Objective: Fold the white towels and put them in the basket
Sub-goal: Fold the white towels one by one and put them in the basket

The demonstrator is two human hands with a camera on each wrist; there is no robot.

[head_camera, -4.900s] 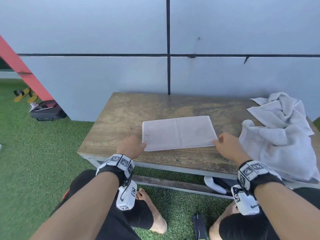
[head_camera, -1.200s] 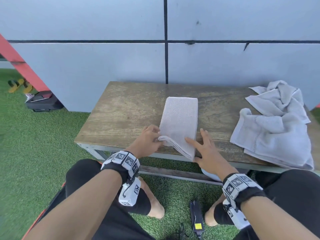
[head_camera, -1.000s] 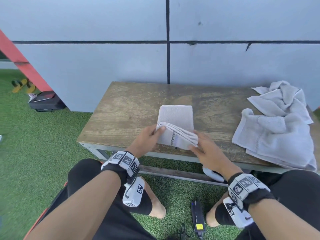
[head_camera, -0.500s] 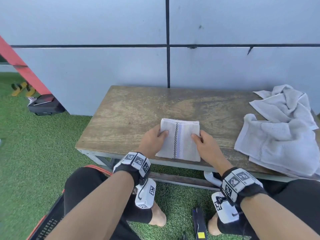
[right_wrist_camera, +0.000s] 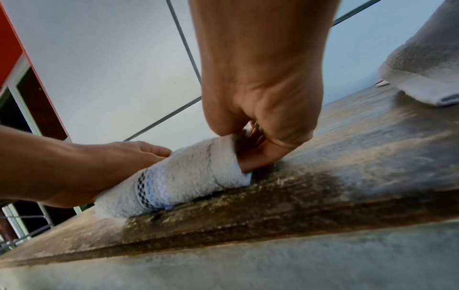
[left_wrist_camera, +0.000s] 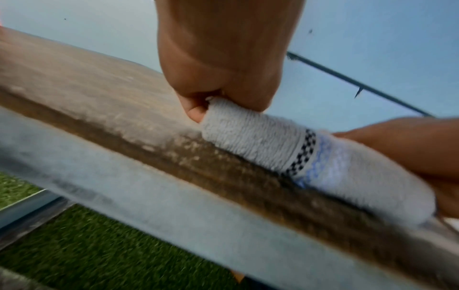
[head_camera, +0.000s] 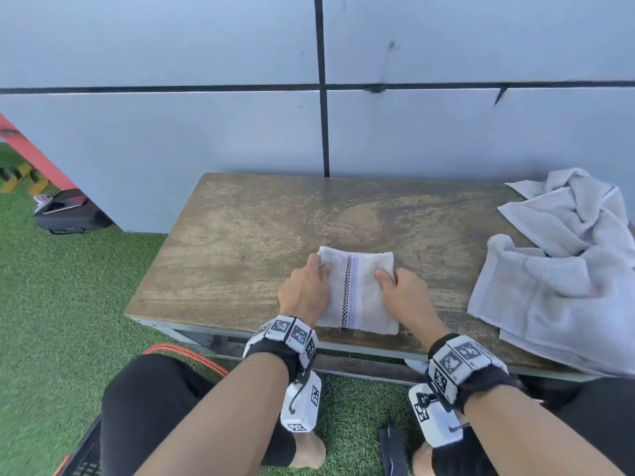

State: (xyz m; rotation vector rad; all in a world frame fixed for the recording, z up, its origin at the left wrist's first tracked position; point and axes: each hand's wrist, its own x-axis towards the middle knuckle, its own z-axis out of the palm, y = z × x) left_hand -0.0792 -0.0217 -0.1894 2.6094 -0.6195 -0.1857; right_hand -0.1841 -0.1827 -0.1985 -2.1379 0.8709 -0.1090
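A white towel (head_camera: pixel 357 290), folded into a small square with a black checked band and a pale blue stripe down its middle, lies near the front edge of the wooden table (head_camera: pixel 247 242). My left hand (head_camera: pixel 305 290) grips its left side (left_wrist_camera: pixel 248 135), thumb on top and fingers curled under the edge. My right hand (head_camera: pixel 402 293) grips the right side (right_wrist_camera: pixel 203 168) the same way. At the table's right end sits a heap of unfolded white towels (head_camera: pixel 563 269). At the bottom left, an orange rim (head_camera: pixel 185 353) and dark mesh (head_camera: pixel 82 462) may be the basket.
A grey panelled wall (head_camera: pixel 240 132) stands right behind the table. Green artificial grass (head_camera: pixel 62 304) covers the floor. A black case (head_camera: pixel 68 214) and a red beam (head_camera: pixel 31 152) lie at the far left. My knees and bare feet are below the table's front edge.
The towel went from a long strip to a small square as both hands folded its near end away from me. Both hands now grip its left and right sides.
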